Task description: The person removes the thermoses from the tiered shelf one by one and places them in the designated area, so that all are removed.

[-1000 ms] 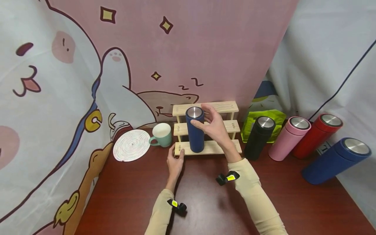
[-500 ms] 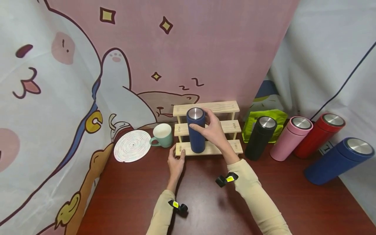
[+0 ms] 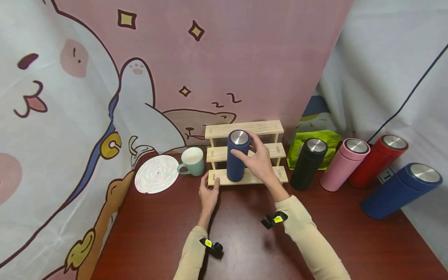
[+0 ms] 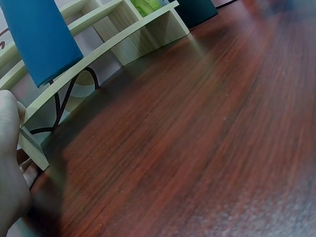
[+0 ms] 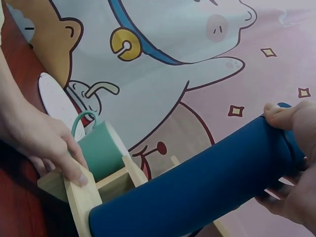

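Note:
A dark blue vacuum flask point(image 3: 235, 167) with a silver lid top stands on the lowest step of a three-step wooden shelf point(image 3: 259, 176). My right hand point(image 3: 258, 161) grips it near the top, thumb at the front and fingers behind. In the right wrist view the flask point(image 5: 182, 187) runs from my right hand point(image 5: 298, 128) down to the step. My left hand point(image 3: 209, 194) holds the left end of the lowest step, its thumb on top. In the left wrist view, only part of the left hand point(image 4: 10, 173) shows beside the shelf end.
Left of the shelf are a mint-green mug point(image 3: 196, 165) and a round woven mat point(image 3: 157, 182). To the right stand black point(image 3: 307, 167), pink point(image 3: 341, 169), red point(image 3: 371, 165) and blue flasks point(image 3: 392, 194). A lime-green bag point(image 3: 327, 142) sits behind the black one.
The top of the held flask has shifted right along with my right hand, while its base stays on the lowest step. My left hand keeps its hold on the shelf end.

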A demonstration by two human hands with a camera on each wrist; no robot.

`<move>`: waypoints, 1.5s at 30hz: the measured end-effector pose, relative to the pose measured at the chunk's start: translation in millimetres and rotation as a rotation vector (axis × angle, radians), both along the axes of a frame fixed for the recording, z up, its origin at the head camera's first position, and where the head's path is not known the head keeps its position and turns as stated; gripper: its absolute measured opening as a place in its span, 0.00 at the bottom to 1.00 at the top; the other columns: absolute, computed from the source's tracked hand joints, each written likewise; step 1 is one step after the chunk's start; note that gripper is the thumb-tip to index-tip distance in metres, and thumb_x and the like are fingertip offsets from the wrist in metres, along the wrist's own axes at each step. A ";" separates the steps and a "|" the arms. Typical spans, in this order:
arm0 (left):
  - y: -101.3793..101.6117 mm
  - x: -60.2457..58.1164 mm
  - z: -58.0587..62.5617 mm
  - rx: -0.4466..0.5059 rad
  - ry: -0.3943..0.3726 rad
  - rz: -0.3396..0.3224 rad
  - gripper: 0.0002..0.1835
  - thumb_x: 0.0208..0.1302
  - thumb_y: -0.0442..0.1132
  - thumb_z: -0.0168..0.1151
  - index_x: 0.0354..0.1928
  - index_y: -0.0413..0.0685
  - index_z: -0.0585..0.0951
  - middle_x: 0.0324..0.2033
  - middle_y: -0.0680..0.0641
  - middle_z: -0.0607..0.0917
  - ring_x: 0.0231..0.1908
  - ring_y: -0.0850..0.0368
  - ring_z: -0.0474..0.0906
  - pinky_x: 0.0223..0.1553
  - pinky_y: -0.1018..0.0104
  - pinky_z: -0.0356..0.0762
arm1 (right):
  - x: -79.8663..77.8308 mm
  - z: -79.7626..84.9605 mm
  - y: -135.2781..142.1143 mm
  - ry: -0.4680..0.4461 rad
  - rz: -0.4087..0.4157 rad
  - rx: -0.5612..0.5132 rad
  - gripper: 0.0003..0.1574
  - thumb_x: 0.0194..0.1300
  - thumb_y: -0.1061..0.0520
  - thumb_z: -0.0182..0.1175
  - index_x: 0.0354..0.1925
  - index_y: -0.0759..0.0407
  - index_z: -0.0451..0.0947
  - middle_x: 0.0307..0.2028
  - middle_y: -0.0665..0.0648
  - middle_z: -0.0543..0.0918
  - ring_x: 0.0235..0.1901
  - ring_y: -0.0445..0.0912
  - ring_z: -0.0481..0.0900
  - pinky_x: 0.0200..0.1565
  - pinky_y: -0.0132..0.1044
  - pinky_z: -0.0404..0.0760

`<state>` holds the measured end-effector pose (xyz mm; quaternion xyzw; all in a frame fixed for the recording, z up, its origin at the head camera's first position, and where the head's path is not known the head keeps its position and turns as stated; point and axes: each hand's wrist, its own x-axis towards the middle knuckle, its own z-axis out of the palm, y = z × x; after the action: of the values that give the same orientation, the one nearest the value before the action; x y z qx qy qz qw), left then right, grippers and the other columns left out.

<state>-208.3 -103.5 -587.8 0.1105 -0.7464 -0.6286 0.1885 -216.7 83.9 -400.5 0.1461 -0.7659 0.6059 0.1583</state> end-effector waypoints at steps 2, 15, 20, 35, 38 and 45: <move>0.2 0.2 -0.3 -0.002 -0.001 -0.001 0.29 0.67 0.40 0.68 0.69 0.47 0.74 0.57 0.41 0.83 0.59 0.48 0.78 0.56 0.47 0.77 | 2.0 -1.5 3.7 0.003 -0.011 -0.005 0.46 0.59 0.52 0.76 0.71 0.56 0.68 0.62 0.61 0.79 0.62 0.56 0.78 0.64 0.52 0.76; -0.4 0.0 -0.3 0.005 -0.006 0.000 0.29 0.67 0.41 0.69 0.69 0.47 0.74 0.60 0.41 0.82 0.63 0.46 0.76 0.58 0.45 0.76 | 18.3 2.0 25.3 0.046 0.003 -0.007 0.42 0.60 0.56 0.75 0.69 0.54 0.70 0.61 0.60 0.80 0.60 0.56 0.81 0.61 0.54 0.78; -0.4 0.6 0.7 0.002 0.002 -0.005 0.29 0.67 0.41 0.68 0.69 0.46 0.74 0.61 0.40 0.81 0.64 0.45 0.75 0.59 0.43 0.75 | 27.5 7.0 34.1 0.026 -0.011 0.011 0.42 0.60 0.56 0.75 0.70 0.54 0.70 0.60 0.60 0.80 0.58 0.58 0.82 0.59 0.54 0.80; -0.5 1.6 0.2 0.009 0.010 -0.005 0.29 0.67 0.40 0.69 0.68 0.46 0.74 0.61 0.41 0.82 0.64 0.46 0.76 0.58 0.44 0.76 | 48.3 10.2 66.2 0.024 -0.108 0.119 0.45 0.59 0.55 0.76 0.71 0.57 0.69 0.58 0.59 0.83 0.54 0.54 0.84 0.57 0.51 0.81; -0.7 1.1 0.3 0.003 0.016 -0.006 0.28 0.67 0.40 0.68 0.68 0.47 0.74 0.60 0.41 0.82 0.63 0.45 0.76 0.57 0.45 0.76 | 52.7 10.6 71.8 0.017 -0.139 0.150 0.45 0.59 0.54 0.76 0.70 0.54 0.69 0.56 0.57 0.84 0.50 0.50 0.84 0.52 0.40 0.84; -0.9 1.1 0.8 0.013 0.003 -0.008 0.29 0.67 0.40 0.68 0.68 0.46 0.74 0.60 0.41 0.82 0.63 0.46 0.76 0.58 0.46 0.76 | 64.3 11.6 86.5 -0.010 -0.198 0.183 0.45 0.59 0.53 0.76 0.70 0.53 0.70 0.58 0.57 0.83 0.52 0.41 0.80 0.50 0.21 0.76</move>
<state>-207.2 -104.4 -587.0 0.1079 -0.7424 -0.6344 0.1865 -152.4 170.4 -388.8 0.0807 -0.8293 0.5157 0.1995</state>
